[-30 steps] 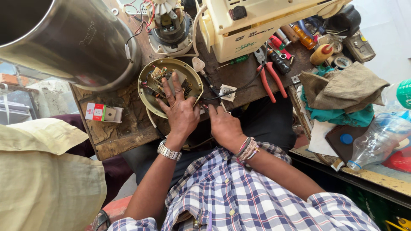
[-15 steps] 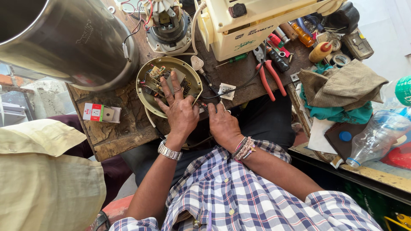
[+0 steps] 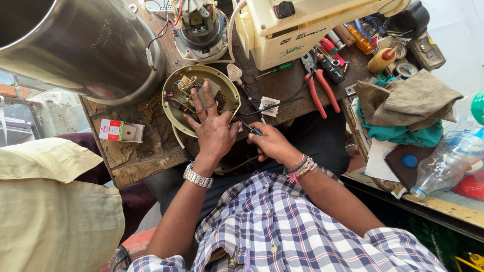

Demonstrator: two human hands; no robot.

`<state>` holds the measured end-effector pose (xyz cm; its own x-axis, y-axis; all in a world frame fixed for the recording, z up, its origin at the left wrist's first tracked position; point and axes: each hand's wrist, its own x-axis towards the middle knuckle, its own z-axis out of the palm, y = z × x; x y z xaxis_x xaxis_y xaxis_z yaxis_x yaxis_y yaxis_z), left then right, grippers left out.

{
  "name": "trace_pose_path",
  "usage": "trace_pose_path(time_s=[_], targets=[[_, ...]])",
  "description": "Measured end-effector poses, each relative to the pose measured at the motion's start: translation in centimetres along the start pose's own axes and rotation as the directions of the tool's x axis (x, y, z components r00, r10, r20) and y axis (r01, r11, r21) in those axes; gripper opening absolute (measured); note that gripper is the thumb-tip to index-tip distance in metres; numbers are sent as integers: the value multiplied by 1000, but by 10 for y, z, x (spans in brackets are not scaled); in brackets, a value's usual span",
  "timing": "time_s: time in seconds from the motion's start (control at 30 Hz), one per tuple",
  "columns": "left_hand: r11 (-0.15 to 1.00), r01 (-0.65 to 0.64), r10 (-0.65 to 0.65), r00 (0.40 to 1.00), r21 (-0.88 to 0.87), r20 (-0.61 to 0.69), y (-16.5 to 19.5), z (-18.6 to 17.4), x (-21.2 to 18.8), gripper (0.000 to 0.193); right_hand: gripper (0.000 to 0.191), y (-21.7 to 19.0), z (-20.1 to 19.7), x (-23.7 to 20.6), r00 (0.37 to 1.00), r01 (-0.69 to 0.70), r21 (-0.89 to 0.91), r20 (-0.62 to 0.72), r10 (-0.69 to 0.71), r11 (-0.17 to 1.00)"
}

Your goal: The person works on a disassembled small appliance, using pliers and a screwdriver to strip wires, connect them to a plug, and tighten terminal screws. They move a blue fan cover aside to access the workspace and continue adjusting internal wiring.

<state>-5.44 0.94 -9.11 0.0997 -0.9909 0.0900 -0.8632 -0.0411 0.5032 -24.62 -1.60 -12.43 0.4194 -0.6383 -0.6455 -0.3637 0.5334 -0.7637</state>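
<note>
base: round cream housing, wiring up, bench edge, 11 o'clock of the hands
left hand: splayed flat, pinning base
right hand: closed round blue-tipped tool, aimed at the 4 o'clock rim

The left hand lies flat, fingers spread, on the round cream housing. The right hand grips a blue-handled tool beside it, on the worn wooden bench.

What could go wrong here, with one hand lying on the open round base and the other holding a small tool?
The left hand presses on loose wires inside the round base; one might get pinched or pulled free. The blue-handled tool in the right hand sits close to the left fingers and could slip into them.
</note>
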Motion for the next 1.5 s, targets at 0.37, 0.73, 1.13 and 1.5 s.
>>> trace_pose_path(time_s=[0.37, 0.73, 1.13, 1.5], targets=[[999, 30, -32, 997, 23, 71, -1, -6, 2, 32, 39, -24, 6, -20, 987, 105, -295, -83, -135, 950], [987, -8, 11, 1000, 160, -18, -1, 0, -3, 33, 37, -10, 18, -15, 958, 79, -186, -259, -126, 979], [992, -15, 16, 1000, 124, -7, -1, 0, -1, 35, 38, 20, 30, 0, 963, 45, 351, -264, 53, 935], [953, -198, 263, 918, 230, -297, -10, 11, -19, 18, 35, 27, 39, -6, 986, 49, 395, -164, 18, 917]])
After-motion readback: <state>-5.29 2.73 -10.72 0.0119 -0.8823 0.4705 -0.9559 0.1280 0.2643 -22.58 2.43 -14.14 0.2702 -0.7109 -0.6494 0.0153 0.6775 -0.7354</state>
